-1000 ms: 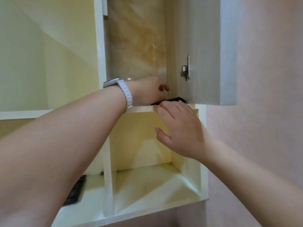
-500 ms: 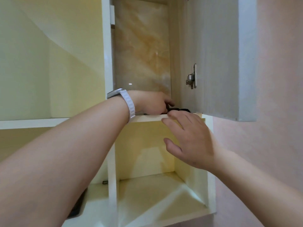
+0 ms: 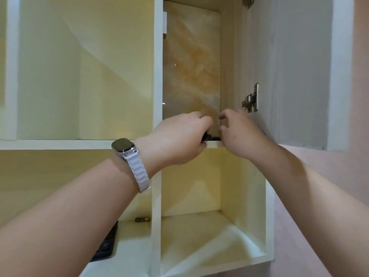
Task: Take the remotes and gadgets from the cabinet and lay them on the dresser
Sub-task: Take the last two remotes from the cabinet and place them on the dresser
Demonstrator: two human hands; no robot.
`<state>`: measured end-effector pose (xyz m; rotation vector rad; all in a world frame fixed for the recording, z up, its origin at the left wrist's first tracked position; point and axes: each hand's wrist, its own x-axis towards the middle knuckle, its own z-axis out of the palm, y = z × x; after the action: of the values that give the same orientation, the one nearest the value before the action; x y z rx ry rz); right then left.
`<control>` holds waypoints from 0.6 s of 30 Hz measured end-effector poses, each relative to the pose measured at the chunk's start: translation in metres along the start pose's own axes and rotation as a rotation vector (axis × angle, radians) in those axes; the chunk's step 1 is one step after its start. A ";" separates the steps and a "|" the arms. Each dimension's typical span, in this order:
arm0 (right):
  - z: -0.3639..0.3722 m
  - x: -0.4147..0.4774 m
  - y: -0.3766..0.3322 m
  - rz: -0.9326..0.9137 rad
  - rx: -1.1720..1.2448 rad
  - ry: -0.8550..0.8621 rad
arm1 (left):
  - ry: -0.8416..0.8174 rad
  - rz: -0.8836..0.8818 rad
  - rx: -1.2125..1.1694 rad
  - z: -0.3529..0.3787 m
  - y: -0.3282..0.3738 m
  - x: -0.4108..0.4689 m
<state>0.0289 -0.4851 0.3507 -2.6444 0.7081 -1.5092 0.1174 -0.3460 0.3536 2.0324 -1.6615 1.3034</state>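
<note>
My left hand (image 3: 179, 136) curled around a black gadget (image 3: 207, 136) at the shelf (image 3: 214, 144) lip; my right hand (image 3: 237, 132) hovered beside, fingers loose. Mostly hidden, it seemed light, rigid plastic, best pinched along its sides.

Two hands are in view, the left hand (image 3: 179, 136) and the right hand (image 3: 239, 134), both near the middle of the frame. One watch (image 3: 127, 154) sits on the left wrist. Between the hands shows one small black gadget (image 3: 208, 136), mostly hidden, so its kind cannot be told. One dark remote (image 3: 105, 246) lies at the lower left, partly covered by the arm. One small battery (image 3: 142, 219) lies in the lower middle. One open cabinet door (image 3: 289, 76) fills the upper right, carrying two metal hinges: one (image 3: 250, 98) at mid-height, one (image 3: 248, 0) at the top edge. Four open compartments of the cabinet (image 3: 157, 76) can be counted.
</note>
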 end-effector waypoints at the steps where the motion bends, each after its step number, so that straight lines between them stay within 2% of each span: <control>1: 0.003 0.008 0.000 0.039 -0.043 -0.038 | 0.075 0.010 0.012 0.004 -0.003 -0.004; 5: 0.011 0.028 -0.008 0.235 -0.107 -0.232 | 0.332 0.131 0.030 0.017 -0.009 -0.017; 9: 0.002 0.026 -0.021 0.117 -0.270 -0.436 | 0.480 0.133 0.047 0.018 -0.011 -0.030; 11: -0.002 0.021 -0.026 0.143 -0.272 -0.497 | 0.529 0.110 0.027 0.017 -0.012 -0.039; 18: 0.007 0.019 -0.018 0.031 -0.373 -0.444 | 0.671 0.024 -0.054 0.028 -0.015 -0.060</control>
<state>0.0492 -0.4776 0.3664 -3.0513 1.0589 -0.7872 0.1462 -0.3176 0.2988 1.3174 -1.3744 1.6758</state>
